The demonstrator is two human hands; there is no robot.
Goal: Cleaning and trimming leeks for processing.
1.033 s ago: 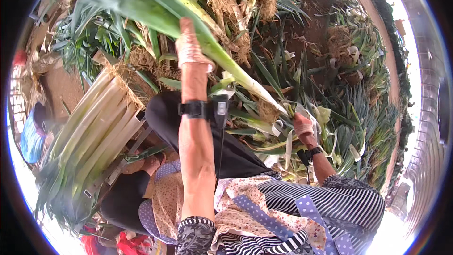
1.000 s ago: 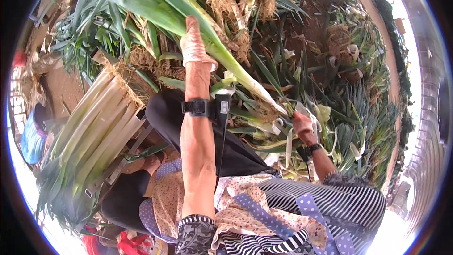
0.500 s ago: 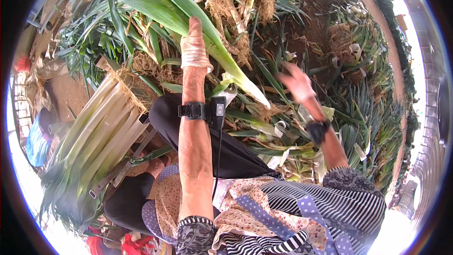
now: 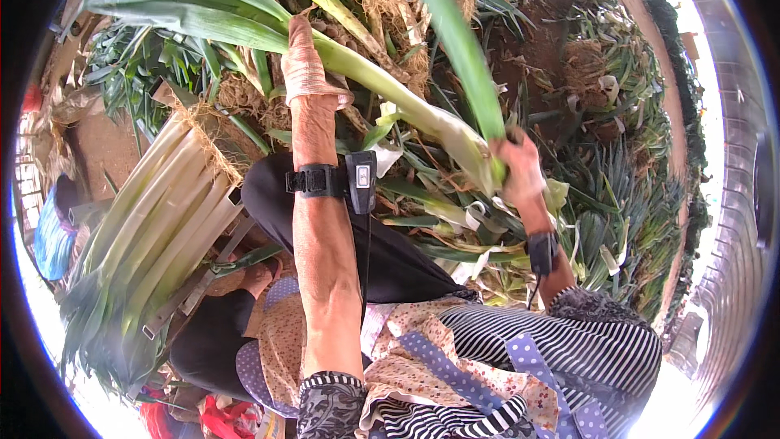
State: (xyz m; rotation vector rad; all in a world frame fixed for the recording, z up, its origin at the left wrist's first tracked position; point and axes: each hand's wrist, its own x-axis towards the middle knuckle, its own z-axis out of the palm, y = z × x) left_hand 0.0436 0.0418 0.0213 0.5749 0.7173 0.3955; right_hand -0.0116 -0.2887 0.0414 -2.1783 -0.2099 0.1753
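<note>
My left hand (image 4: 304, 61), in a thin pinkish glove, grips a large leek (image 4: 382, 85) around its pale green stalk, held out in front of me. My right hand (image 4: 517, 167) grips the leek's white lower end together with a long green outer leaf (image 4: 455, 41) that rises from the hand toward the top of the view. A black band with a small device (image 4: 341, 180) sits on my left wrist, and another black band (image 4: 540, 252) on my right wrist.
A stack of cleaned white leeks (image 4: 154, 228) lies on a low rack at my left. Heaps of uncleaned leeks with rooty ends and loose leaves (image 4: 585, 195) cover the ground ahead and to the right. Bare soil (image 4: 536, 24) shows at the back.
My right hand rose from the leaf pile at the right and took hold of the leek's white end and an outer leaf. My left hand kept its grip and stayed put.
</note>
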